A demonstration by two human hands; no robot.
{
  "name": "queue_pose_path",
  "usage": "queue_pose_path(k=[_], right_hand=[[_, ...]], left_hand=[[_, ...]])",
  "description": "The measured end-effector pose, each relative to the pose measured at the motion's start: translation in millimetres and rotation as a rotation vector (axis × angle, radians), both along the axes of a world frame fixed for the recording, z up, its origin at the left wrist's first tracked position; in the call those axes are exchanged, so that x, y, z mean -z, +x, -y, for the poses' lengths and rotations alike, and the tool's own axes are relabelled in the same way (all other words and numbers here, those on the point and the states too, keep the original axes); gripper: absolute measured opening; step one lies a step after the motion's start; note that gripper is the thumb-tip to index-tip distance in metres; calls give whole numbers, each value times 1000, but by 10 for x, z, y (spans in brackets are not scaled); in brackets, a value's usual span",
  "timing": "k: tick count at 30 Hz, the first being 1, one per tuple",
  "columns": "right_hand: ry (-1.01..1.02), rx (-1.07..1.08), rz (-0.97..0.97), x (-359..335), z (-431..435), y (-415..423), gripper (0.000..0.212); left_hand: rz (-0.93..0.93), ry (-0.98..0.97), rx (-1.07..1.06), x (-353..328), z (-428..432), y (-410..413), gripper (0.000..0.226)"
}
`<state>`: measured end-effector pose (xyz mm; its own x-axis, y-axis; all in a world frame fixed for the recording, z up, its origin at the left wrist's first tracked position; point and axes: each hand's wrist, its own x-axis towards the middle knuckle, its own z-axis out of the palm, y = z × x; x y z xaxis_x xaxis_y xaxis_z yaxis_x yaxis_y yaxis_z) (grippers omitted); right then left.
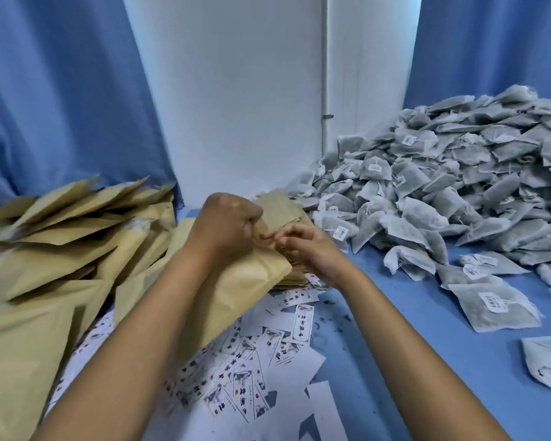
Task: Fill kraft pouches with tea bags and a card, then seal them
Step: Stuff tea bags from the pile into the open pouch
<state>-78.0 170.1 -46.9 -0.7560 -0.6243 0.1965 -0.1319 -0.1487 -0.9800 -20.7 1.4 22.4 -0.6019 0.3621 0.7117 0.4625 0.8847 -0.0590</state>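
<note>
Centre of frame: both hands meet on one kraft pouch (252, 281), which lies tilted over the lower-centre card pile.
Left hand (228, 226): fingers curled, gripping the pouch's upper end.
Right hand (306, 246): fingers bent, pinching at the same pouch edge, fingertips touching those of the left hand. What is between the fingers cannot be made out.
Just behind the hands: a flat stack of pouches (283, 208).
Left of frame: large loose heap of kraft pouches (61, 249), overlapping, no print visible on them.
Right and upper right: big mound of tea bags (458, 186), grey-white mesh, each with a string and small white tag; tag writing too small to read. A few strays lie apart at lower right.
Lower centre: scattered white cards (245, 370) with dark ink pictures, red seal marks and vertical Chinese characters, not legible.
Counter (411, 361): blue surface, dark crumbs near the cards.
Background: blue curtains (61, 90) either side of a white wall panel (236, 90).
</note>
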Motion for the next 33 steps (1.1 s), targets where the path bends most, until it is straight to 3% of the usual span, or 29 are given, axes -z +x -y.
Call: queue_pose_path(k=[2,5,8,10,14,18,22,25,26,30,31,33], right_hand=[[333,334,-239,295,6,-155,17],[876,169,-450,809,109,-140,43],[1080,264,-807,1056,243,-47,36],[1085,370,-1001,1070,286,-30,30],[966,275,-1070,1071,348,28,17],[1015,239,-976,1113,383,20,19],[929,250,-821,1146,363,57,45],[874,239,-766,1114,392,50,23],[881,245,-801,1121,404,41,13],[1140,310,-1042,1132,451,65,19],[1176,327,-1117,1131,467,95,12],[1188,368,-1158,1112,462,110,18]], left_hand=[[42,7,-41,130,234,67,10],[60,-20,-18,333,323,96,15],[60,24,20,453,322,37,22],[42,43,48,485,304,20,26],[18,81,127,469,283,49,13],[-21,109,128,442,313,77,13],[-46,96,112,446,333,110,13],[-43,117,114,449,335,115,13],[-33,124,112,453,327,112,11],[-8,116,110,502,263,118,12],[-3,114,116,514,252,125,12],[4,110,123,524,241,139,12]])
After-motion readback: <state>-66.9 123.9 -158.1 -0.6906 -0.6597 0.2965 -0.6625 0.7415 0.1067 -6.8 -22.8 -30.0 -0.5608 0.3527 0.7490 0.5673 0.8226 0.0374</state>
